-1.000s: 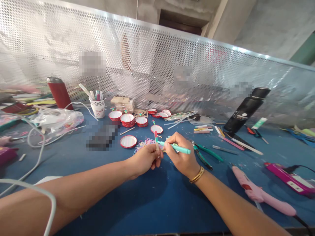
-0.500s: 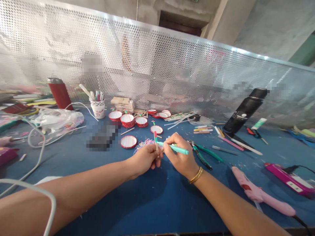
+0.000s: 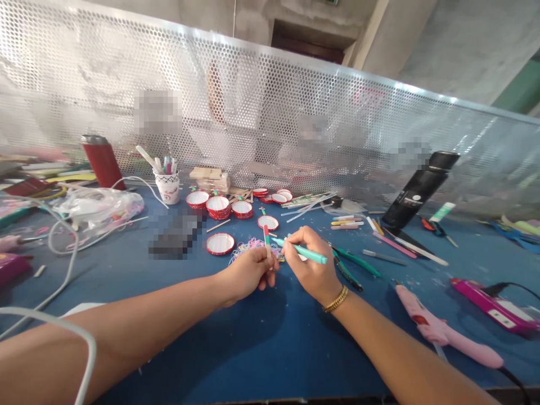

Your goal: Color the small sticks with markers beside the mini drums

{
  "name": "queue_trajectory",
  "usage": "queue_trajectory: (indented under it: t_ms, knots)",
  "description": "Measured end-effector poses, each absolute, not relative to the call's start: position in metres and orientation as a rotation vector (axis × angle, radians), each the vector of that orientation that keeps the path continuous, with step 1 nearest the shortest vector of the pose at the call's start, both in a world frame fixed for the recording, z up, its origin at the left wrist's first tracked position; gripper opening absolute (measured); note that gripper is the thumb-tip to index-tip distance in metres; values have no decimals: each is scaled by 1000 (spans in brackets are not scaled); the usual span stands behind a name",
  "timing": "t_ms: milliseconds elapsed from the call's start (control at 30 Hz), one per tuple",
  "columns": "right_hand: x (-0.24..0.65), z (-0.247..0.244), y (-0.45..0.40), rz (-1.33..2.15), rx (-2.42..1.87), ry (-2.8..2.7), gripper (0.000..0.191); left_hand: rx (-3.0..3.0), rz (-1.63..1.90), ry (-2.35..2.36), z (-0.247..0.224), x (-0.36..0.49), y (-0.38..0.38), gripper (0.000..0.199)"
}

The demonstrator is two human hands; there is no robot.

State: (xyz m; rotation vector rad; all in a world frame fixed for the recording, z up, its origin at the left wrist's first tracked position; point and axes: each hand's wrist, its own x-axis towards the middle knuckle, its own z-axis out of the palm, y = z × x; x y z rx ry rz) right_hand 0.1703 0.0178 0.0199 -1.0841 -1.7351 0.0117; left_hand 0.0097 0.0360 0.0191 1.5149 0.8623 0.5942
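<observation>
Between the fingers of my left hand point(image 3: 252, 270) stands a small wooden craft stick point(image 3: 266, 239), red at the top and green below, with bare wood lower down. My right hand point(image 3: 312, 261) grips a turquoise marker point(image 3: 306, 252) like a pen. The marker's tip points left, a short way from the stick's green band. Behind my left hand lies a tangle of pastel strings point(image 3: 253, 246), partly hidden by it. A round white disc with a red rim point(image 3: 220, 243) lies flat to the left, and a smaller one with a coloured tab point(image 3: 268, 223) sits just beyond the stick.
Stacks of red-rimmed discs point(image 3: 218, 207) stand farther back. Right of my hand are green-handled pliers point(image 3: 356, 261), loose markers point(image 3: 348, 222) and a pink glue gun point(image 3: 442, 326). A white cup of pens point(image 3: 167, 187), a red bottle point(image 3: 103, 161) and a white cable point(image 3: 70, 270) occupy the left.
My right hand has shifted slightly right with the marker, so its tip now stands off from the stick. My left hand holds the stick in nearly the same place.
</observation>
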Motion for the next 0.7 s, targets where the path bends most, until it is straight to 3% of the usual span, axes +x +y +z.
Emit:
queue_trajectory:
  t_ms: [700]
  knots:
    - [169,20,17,41,-1020,-1742,7,1553,600,859,16,9,36,19]
